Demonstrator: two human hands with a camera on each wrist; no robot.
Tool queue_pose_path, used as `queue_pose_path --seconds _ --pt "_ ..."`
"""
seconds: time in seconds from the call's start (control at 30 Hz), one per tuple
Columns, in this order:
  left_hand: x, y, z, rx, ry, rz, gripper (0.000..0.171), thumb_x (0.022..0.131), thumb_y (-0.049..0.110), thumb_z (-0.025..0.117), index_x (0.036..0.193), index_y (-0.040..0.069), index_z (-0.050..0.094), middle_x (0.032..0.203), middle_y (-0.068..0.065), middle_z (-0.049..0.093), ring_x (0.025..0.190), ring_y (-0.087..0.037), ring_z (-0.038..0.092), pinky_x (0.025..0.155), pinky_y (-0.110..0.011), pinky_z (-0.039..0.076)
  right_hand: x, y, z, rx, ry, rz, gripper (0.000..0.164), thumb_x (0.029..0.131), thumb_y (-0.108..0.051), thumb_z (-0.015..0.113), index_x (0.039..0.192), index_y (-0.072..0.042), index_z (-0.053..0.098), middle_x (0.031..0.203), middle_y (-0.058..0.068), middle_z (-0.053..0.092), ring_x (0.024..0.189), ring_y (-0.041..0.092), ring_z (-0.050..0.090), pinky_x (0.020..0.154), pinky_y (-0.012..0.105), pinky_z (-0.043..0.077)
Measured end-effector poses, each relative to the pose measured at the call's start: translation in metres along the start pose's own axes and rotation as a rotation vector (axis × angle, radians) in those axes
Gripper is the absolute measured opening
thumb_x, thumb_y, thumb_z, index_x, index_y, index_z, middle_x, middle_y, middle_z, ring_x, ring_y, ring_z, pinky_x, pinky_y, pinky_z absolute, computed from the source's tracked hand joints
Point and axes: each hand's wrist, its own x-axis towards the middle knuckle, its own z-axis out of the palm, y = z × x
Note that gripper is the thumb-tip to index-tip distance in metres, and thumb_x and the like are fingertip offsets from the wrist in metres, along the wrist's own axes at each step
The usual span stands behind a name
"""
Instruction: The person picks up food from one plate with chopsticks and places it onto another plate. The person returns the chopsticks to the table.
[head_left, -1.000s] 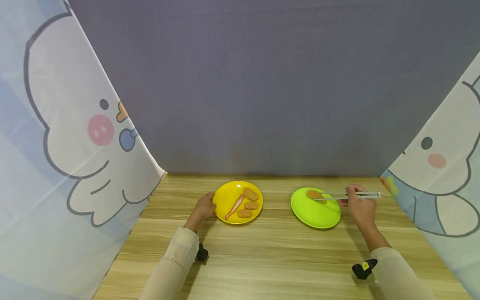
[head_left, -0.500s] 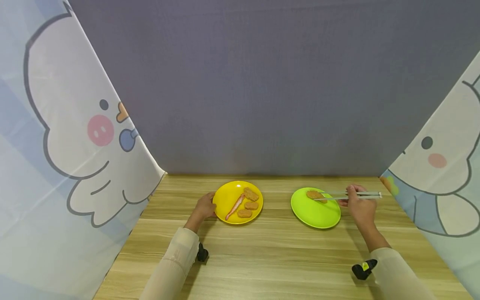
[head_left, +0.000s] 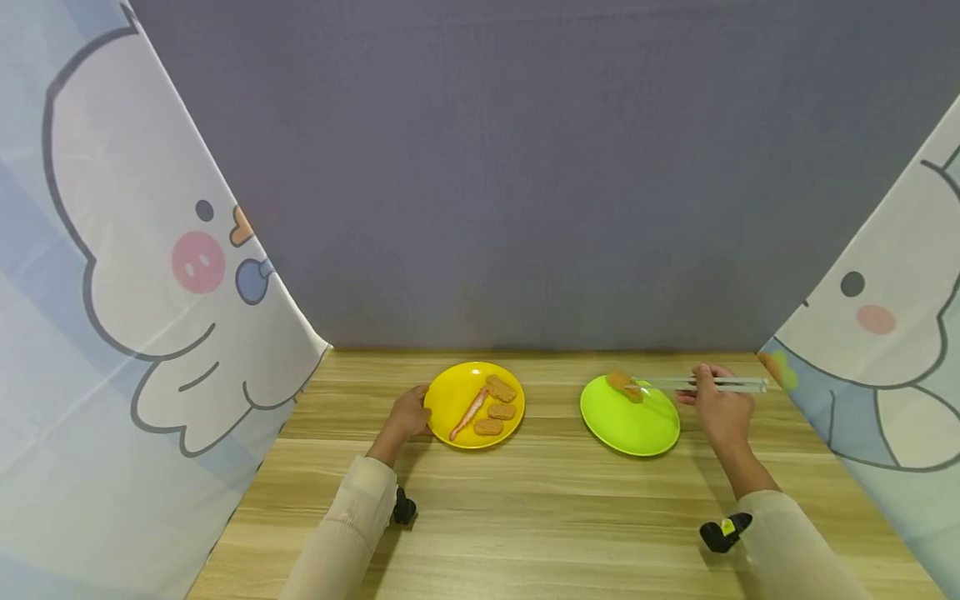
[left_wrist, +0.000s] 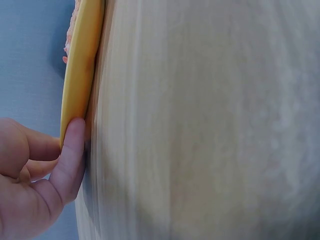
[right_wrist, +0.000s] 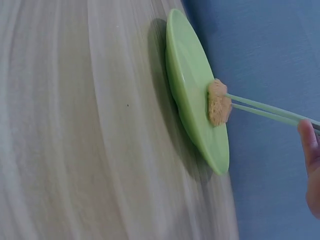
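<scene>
My left hand (head_left: 408, 412) pinches the left rim of a yellow plate (head_left: 446, 404), thumb and fingers on either side of its edge in the left wrist view. On that plate lie a pink-and-white shrimp-like piece (head_left: 470, 414) and three brown breaded pieces (head_left: 501, 389). A pair of pale chopsticks (head_left: 738, 384) is held in my right hand (head_left: 725, 412), pointing left. Their tips are at a golden breaded piece (right_wrist: 219, 103) near the far side of a lime-green plate (head_left: 626, 429). The piece stands tilted, and the tips overlap it in the right wrist view.
Both plates stand on a wood-grain table (head_left: 547, 508), with a gap between them. A grey cloth wall (head_left: 525, 183) rises behind the table. Printed cartoon curtains (head_left: 150, 283) flank both sides. A small black device (head_left: 724, 533) sits at each wrist.
The breaded piece on the green plate has tilted up and shifted slightly back and left with the chopsticks, whose sticks now lie closer together. My left hand stays at the yellow rim.
</scene>
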Motion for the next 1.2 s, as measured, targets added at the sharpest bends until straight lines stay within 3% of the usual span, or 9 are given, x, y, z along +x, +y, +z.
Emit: queue_pose_path --seconds 0.23,0.47,0.7,1.03,1.2 --pt "-0.001 0.000 0.000 -0.013 -0.004 -0.007 0.056 0.093 -0.006 0.055 0.148 0.000 0.048 0.131 -0.028 0.064 0.081 -0.025 0.072 0.062 -0.033 0.064 0.002 0.002 0.000 -0.041 -0.020 0.050 0.019 0.101 -0.016 0.059 0.085 -0.015 0.069 0.070 -0.005 0.066 0.049 0.011 0.070 0.048 0.026 0.058" --pt "-0.003 0.003 0.000 -0.029 -0.005 -0.013 0.057 0.092 -0.006 0.056 0.148 0.000 0.048 0.131 -0.028 0.063 0.082 -0.025 0.072 0.062 -0.034 0.064 0.004 0.004 -0.001 -0.045 -0.016 0.077 0.020 0.102 -0.016 0.058 0.085 -0.014 0.069 0.073 -0.006 0.063 0.050 0.011 0.070 0.045 0.024 0.057" --pt "-0.001 0.003 0.000 -0.019 0.009 -0.019 0.057 0.092 -0.005 0.055 0.148 0.001 0.049 0.132 -0.028 0.063 0.084 -0.025 0.071 0.062 -0.034 0.063 0.008 0.005 0.002 -0.082 -0.076 0.100 0.018 0.103 -0.019 0.056 0.089 -0.014 0.067 0.077 -0.007 0.063 0.054 0.009 0.071 0.050 0.024 0.059" --pt "-0.004 0.003 0.000 -0.014 0.016 -0.003 0.057 0.090 -0.006 0.055 0.147 0.000 0.051 0.131 -0.027 0.065 0.090 -0.029 0.071 0.064 -0.035 0.063 0.009 -0.001 0.004 -0.149 -0.089 0.082 0.020 0.104 -0.022 0.054 0.089 -0.015 0.065 0.074 -0.009 0.064 0.053 0.010 0.071 0.048 0.025 0.059" --pt "-0.003 0.002 0.000 -0.017 0.017 -0.002 0.058 0.090 -0.006 0.054 0.147 0.000 0.050 0.129 -0.027 0.066 0.083 -0.026 0.072 0.062 -0.034 0.063 0.012 -0.002 0.002 -0.131 -0.094 0.087 0.020 0.103 -0.018 0.054 0.088 -0.014 0.066 0.068 -0.009 0.066 0.050 0.010 0.070 0.044 0.024 0.056"
